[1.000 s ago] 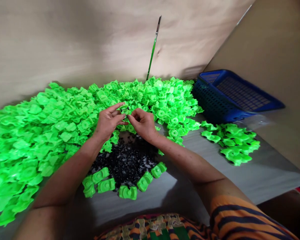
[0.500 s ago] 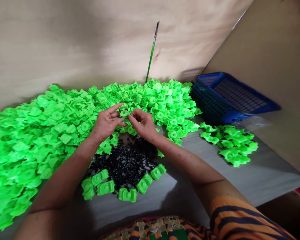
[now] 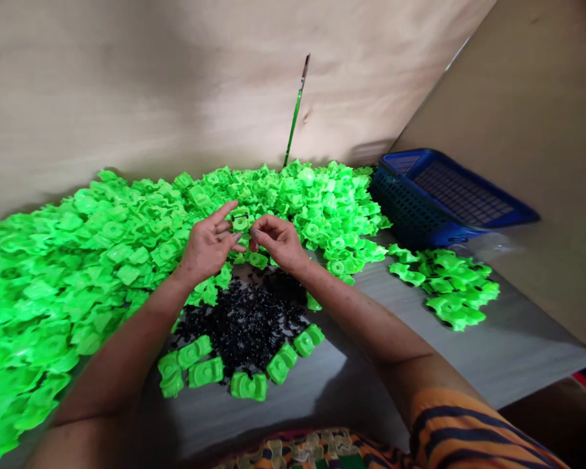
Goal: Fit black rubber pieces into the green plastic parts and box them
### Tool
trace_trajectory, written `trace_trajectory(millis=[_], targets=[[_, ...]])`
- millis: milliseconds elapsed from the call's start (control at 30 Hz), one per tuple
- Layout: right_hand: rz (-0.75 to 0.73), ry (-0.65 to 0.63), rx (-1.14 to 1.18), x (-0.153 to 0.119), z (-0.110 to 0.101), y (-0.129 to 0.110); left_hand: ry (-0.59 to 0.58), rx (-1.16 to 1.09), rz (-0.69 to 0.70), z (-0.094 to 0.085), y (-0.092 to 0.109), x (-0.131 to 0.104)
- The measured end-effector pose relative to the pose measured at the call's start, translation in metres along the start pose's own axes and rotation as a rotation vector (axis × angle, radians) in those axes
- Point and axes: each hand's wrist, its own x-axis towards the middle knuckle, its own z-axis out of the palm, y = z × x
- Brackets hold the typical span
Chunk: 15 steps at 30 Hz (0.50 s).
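My left hand [image 3: 209, 247] grips a small bright green plastic toy car body [image 3: 240, 223] between its fingers. A black wheel axle [image 3: 241, 215] lies across the far end of that body. My right hand [image 3: 279, 242] is closed in a pinch beside the near right edge of the body; its fingertips hide what they hold, if anything. Below both hands a heap of small black wheel axles [image 3: 244, 319] covers the table. Several green car bodies [image 3: 248, 385] lie in a loose arc along the near side of that heap.
A large pile of green car bodies [image 3: 112, 241] spreads from the left across the back. To the right is a smaller group with black wheels [image 3: 454, 286]. Behind it stands a blue plastic basket [image 3: 420, 202]. A green paintbrush-like stick [image 3: 295, 114] rises at the wooden wall.
The view has shifted slightly. My right fingers have moved a little at the edge of the car body, while my left hand keeps its hold.
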Motion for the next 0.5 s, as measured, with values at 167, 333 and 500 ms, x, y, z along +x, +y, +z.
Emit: trace_trajectory(millis=[167, 333, 500], targets=[[0.013, -0.002, 0.028, -0.0003, 0.0011, 0.0004, 0.029, 0.016, 0.015, 0.0029, -0.0003, -0.0009], [0.018, -0.002, 0.017, -0.0010, 0.0023, 0.0003, 0.052, 0.017, 0.004, 0.0053, 0.0024, -0.0019], [0.022, 0.000, -0.015, -0.0021, 0.0038, -0.0005, 0.025, 0.021, -0.016, 0.0037, 0.0020, 0.0006]])
